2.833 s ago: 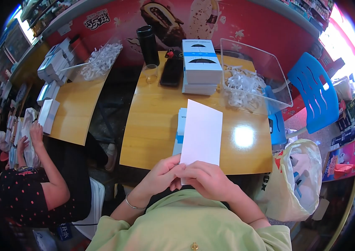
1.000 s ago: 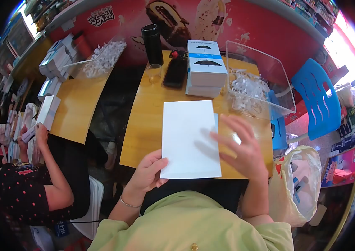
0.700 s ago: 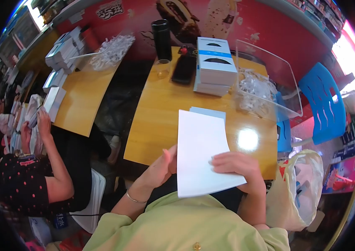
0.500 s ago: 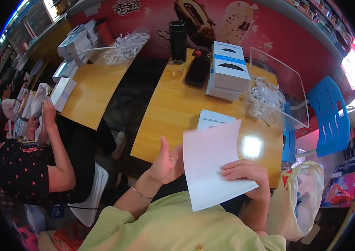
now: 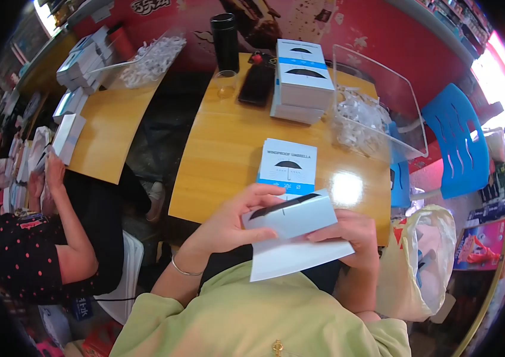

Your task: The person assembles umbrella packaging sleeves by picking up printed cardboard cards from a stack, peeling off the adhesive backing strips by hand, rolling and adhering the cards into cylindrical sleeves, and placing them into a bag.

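Note:
A white printed sheet (image 5: 300, 256) is bent over above the table's front edge, its printed flap with a dark umbrella picture turned toward me. My left hand (image 5: 245, 219) grips the flap at its left side, thumb below and fingers above. At the right side, my right hand (image 5: 347, 235) holds the same sheet near the fold. Just beyond them, a small pile of "WINDPROOF UMBRELLA" sheets (image 5: 288, 162) lies on the wooden table (image 5: 216, 160), its near end hidden by the held sheet.
A tall stack of umbrella-printed sheets (image 5: 304, 89), a phone (image 5: 256, 85), a clear cup (image 5: 226, 84), a black bottle (image 5: 225, 44) and a clear bin of paper strips (image 5: 359, 122) stand farther back. A plastic bag (image 5: 416, 268) is right; a co-worker (image 5: 44, 250) sits left.
The blank sheet has been bent so that a printed flap shows. My left hand has closed on it from an open pose, and the pile behind is more exposed.

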`<action>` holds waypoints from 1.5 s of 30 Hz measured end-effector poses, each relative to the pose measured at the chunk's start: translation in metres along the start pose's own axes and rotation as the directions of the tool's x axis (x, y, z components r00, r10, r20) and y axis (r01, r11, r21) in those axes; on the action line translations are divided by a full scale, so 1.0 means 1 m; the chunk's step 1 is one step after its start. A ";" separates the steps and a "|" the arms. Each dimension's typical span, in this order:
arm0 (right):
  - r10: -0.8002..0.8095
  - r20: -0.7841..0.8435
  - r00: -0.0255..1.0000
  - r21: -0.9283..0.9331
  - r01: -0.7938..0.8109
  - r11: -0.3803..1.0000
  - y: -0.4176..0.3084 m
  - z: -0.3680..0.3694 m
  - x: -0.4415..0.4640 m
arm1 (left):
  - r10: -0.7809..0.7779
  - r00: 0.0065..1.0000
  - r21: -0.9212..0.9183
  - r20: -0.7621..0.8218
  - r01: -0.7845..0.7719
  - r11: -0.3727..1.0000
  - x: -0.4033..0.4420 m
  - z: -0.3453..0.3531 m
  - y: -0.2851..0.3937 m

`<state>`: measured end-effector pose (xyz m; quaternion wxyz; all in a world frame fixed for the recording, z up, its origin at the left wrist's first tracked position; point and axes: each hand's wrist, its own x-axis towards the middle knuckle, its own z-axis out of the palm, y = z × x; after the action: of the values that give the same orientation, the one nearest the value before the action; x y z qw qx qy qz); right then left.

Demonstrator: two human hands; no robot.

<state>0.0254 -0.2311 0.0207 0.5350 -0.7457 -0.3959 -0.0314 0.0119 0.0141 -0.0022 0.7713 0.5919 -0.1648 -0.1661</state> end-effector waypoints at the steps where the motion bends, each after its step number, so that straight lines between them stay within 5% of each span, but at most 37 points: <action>1: 0.000 -0.001 1.000 0.031 0.000 1.000 -0.001 0.002 0.000 | -0.015 1.000 0.062 -0.016 0.016 0.998 0.000 -0.001 0.002; 6: -0.017 -0.034 0.999 -0.067 0.015 0.998 -0.002 0.009 0.000 | 0.106 0.987 0.399 -0.122 -0.049 0.916 0.006 0.002 0.010; 13: 0.090 -0.180 0.979 0.037 -0.085 0.996 -0.007 0.021 -0.003 | 0.297 0.949 0.616 -0.111 -0.169 0.769 0.010 0.003 0.011; 17: 0.160 -0.227 0.961 0.170 -0.123 0.978 -0.006 0.023 -0.005 | 0.342 0.938 0.708 -0.056 -0.205 0.676 0.012 0.006 0.021; 20: 0.352 -0.250 0.902 0.437 -0.219 0.872 0.002 0.031 -0.012 | 0.402 0.915 0.761 0.001 -0.261 0.594 0.012 0.008 0.025; 23: 0.494 -0.245 0.834 0.509 -0.323 0.798 -0.002 0.034 -0.008 | 0.426 0.905 0.789 0.014 -0.272 0.552 0.012 0.010 0.025; 31: 0.550 -0.201 0.810 0.554 -0.369 0.746 -0.002 0.032 0.001 | 0.456 0.888 0.831 0.061 -0.298 0.469 0.010 0.009 0.030; 34: 0.551 -0.159 0.819 0.580 -0.374 0.724 0.001 0.027 -0.002 | 0.412 0.904 0.819 0.113 -0.320 0.476 0.009 0.008 0.036; 37: 0.573 -0.174 0.801 0.604 -0.372 0.704 -0.003 0.023 -0.003 | 0.431 0.902 0.710 0.010 -0.310 0.632 0.008 0.010 0.030; 40: 0.584 -0.221 0.781 0.560 -0.389 0.732 -0.001 0.018 -0.005 | 0.551 0.812 0.722 -0.193 -0.263 0.640 0.003 0.003 0.023; 45: 0.574 -0.268 0.774 0.542 -0.371 0.754 -0.001 0.013 -0.007 | 0.392 0.863 0.420 -0.318 -0.243 0.874 -0.007 0.005 0.011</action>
<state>0.0150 -0.2246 0.0125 0.7568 -0.6493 -0.0607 0.0440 0.0041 0.0155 0.0091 0.6813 0.7098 -0.1315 0.1216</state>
